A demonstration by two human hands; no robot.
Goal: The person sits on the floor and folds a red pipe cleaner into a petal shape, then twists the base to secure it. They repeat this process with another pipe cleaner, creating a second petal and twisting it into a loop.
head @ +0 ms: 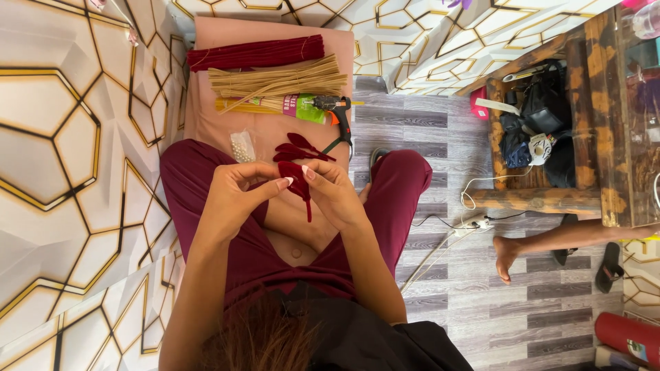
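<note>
Here our left hand point(240, 189) and right hand point(333, 189) pinch a dark red fuzzy petal-shaped piece point(297, 177) over our lap, fingertips closed on it for shaping. Beyond, on the pink board point(206, 117), lie finished petals point(299, 149), a black glue gun point(337, 113), and bundled stems point(275, 81); grey plank floor point(481, 288) right.

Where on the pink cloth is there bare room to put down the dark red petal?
Free: the pink cloth left of the bead bag, and the strip between glue gun and loose petals. Crowded: the top, with dark red sticks and beige sticks, and around both hands.
</note>
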